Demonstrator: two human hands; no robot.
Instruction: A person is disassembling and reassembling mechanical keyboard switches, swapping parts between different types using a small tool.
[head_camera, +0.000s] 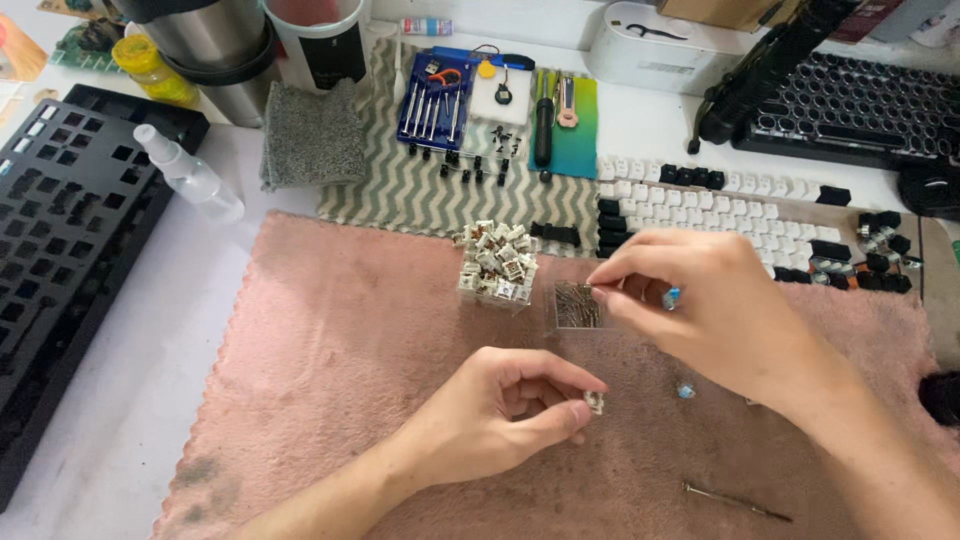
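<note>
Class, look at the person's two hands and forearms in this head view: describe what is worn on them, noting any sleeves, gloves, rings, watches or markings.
Both the left hand and the right hand are bare: no gloves, rings or watch show. Both forearms are uncovered as far as the picture's edge, with no sleeve cuffs, bands or markings visible.

- The black keyboard case (70, 230) is cut off by the left edge of the frame.
- The metal cups (215, 45) at upper left lose their tops at the top edge.
- The small part (594, 402) pinched in the left hand (510, 410) is mostly covered by the fingers; perhaps a switch housing.
- The springs in the clear box (575, 305) are too small to distinguish.
</note>
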